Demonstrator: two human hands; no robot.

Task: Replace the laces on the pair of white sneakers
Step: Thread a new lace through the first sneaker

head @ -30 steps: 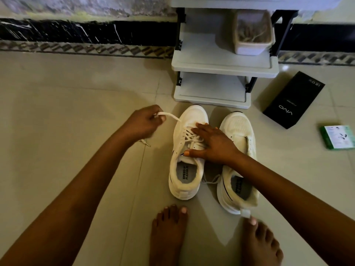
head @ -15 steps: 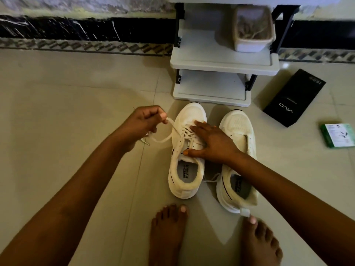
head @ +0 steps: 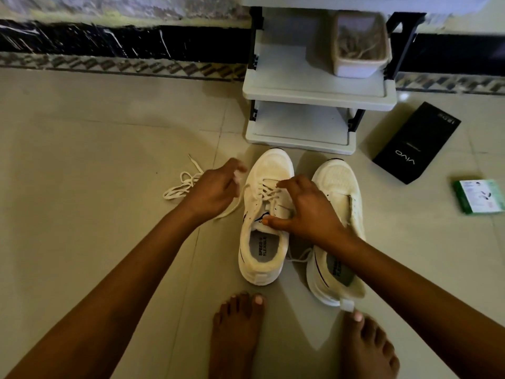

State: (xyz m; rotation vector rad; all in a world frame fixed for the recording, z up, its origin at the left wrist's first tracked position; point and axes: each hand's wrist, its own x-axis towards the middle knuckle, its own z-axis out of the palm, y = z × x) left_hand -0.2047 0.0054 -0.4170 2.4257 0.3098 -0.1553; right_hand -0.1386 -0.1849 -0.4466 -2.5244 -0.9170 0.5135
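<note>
Right hand (head: 308,212) presses the left sneaker (head: 263,214); left hand (head: 216,190) hovers beside its loose lace (head: 181,184).

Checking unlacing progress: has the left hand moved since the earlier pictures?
Yes. The left hand dropped closer to the left sneaker, leaving the lace on the floor.

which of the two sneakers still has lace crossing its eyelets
The left sneaker, under the right hand, still shows crossed lace. The right sneaker shows none there.
</note>
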